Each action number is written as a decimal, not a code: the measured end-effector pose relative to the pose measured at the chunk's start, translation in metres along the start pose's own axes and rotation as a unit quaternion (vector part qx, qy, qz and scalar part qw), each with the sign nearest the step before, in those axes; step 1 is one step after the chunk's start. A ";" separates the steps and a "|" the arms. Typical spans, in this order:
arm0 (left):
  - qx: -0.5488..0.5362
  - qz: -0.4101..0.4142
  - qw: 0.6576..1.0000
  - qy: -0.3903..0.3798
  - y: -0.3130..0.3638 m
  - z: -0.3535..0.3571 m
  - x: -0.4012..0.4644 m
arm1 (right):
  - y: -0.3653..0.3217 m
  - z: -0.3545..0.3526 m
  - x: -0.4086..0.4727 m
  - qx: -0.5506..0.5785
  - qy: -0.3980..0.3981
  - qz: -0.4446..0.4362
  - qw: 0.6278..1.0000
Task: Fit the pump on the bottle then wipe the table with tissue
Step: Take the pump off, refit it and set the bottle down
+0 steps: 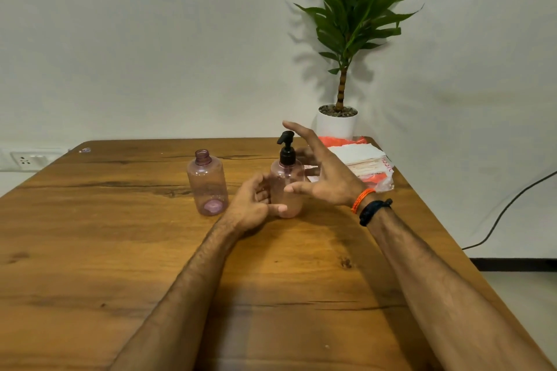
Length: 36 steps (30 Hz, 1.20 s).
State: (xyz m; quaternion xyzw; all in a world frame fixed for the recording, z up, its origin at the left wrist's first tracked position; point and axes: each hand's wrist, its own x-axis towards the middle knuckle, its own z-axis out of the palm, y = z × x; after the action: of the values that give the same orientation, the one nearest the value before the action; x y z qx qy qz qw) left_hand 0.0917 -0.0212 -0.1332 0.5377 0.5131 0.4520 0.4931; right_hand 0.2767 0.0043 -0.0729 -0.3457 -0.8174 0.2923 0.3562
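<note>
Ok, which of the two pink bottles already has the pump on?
The right bottle, between the hands. A black pump sits on its neck. The left bottle stands apart with an open neck.

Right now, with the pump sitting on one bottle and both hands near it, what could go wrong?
1. The left hand only loosely cups the pumped bottle, and the right hand is open; a nudge could tip it.
2. The open bottle stands close by and could get knocked over.
3. Reaching for the tissue pack behind the right hand could catch the pump.
</note>
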 end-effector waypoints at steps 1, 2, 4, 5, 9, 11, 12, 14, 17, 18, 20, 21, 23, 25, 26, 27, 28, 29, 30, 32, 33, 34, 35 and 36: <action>-0.004 -0.007 1.000 -0.006 0.001 -0.001 -0.001 | 0.001 0.003 -0.002 -0.003 0.001 -0.003 1.000; -0.003 -0.012 1.000 -0.009 0.003 -0.001 -0.003 | 0.001 0.006 -0.004 -0.003 0.005 -0.006 1.000; 0.009 -0.013 1.000 -0.007 0.005 -0.002 -0.007 | 0.003 0.011 -0.006 -0.014 0.013 -0.010 1.000; 0.007 -0.012 1.000 -0.004 0.005 -0.003 -0.010 | 0.004 0.013 -0.007 -0.024 0.016 -0.014 0.999; -0.001 -0.013 1.000 -0.002 0.008 -0.006 -0.024 | 0.005 0.024 -0.006 -0.056 0.034 -0.036 0.997; 0.016 -0.009 1.000 -0.003 0.009 -0.009 -0.032 | 0.005 0.027 -0.007 -0.074 0.050 -0.052 0.995; 0.026 -0.006 1.000 0.005 0.008 -0.012 -0.037 | 0.004 0.027 -0.009 -0.086 0.056 -0.060 0.993; 0.049 0.006 0.998 0.044 0.005 -0.024 -0.050 | 0.001 0.027 -0.012 -0.112 0.064 -0.070 0.989; 0.078 0.005 0.991 0.105 -0.003 -0.048 -0.071 | -0.005 0.022 -0.017 -0.168 0.058 -0.084 0.980; 0.087 0.004 0.988 0.126 -0.006 -0.056 -0.077 | -0.007 0.020 -0.018 -0.191 0.053 -0.088 0.976; 0.106 0.015 0.978 0.177 -0.013 -0.070 -0.087 | -0.012 0.017 -0.020 -0.232 0.037 -0.090 0.968; 0.123 0.022 0.971 0.201 -0.015 -0.076 -0.090 | -0.014 0.016 -0.021 -0.246 0.028 -0.090 0.965; 0.187 0.031 0.952 0.240 -0.021 -0.087 -0.097 | -0.018 0.015 -0.024 -0.267 0.016 -0.092 0.959; 0.236 0.034 0.937 0.256 -0.030 -0.099 -0.101 | -0.022 0.015 -0.026 -0.288 0.007 -0.091 0.953; 0.251 0.036 0.932 0.260 -0.034 -0.104 -0.102 | -0.024 0.015 -0.026 -0.298 0.001 -0.089 0.950; 0.264 0.038 0.927 0.265 -0.037 -0.109 -0.105 | -0.028 0.015 -0.027 -0.307 -0.006 -0.086 0.948; 0.276 0.038 0.922 0.269 -0.039 -0.112 -0.107 | -0.030 0.015 -0.028 -0.316 -0.013 -0.082 0.945; 0.285 0.039 0.918 0.271 -0.041 -0.115 -0.109 | -0.032 0.015 -0.028 -0.326 -0.019 -0.080 0.942; 0.291 0.042 0.916 0.271 -0.042 -0.118 -0.110 | -0.034 0.016 -0.029 -0.336 -0.025 -0.079 0.938; 0.299 0.049 0.916 0.265 -0.043 -0.120 -0.111 | -0.037 0.016 -0.030 -0.349 -0.037 -0.078 0.933; 0.299 0.053 0.916 0.262 -0.043 -0.120 -0.111 | -0.038 0.016 -0.029 -0.354 -0.043 -0.078 0.931; 0.298 0.056 0.916 0.262 -0.042 -0.120 -0.112 | -0.038 0.016 -0.029 -0.358 -0.049 -0.079 0.929; 0.298 0.058 0.916 0.263 -0.042 -0.119 -0.112 | -0.039 0.017 -0.029 -0.363 -0.052 -0.081 0.927; 0.298 0.060 0.916 0.263 -0.041 -0.119 -0.113 | -0.040 0.018 -0.029 -0.369 -0.052 -0.081 0.924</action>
State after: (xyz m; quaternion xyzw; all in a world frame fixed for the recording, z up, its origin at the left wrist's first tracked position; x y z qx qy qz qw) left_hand -0.0380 -0.1267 -0.1593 0.5514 0.7019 0.4320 0.1291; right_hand 0.2627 -0.0454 -0.0654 -0.3693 -0.9102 -0.0422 0.1827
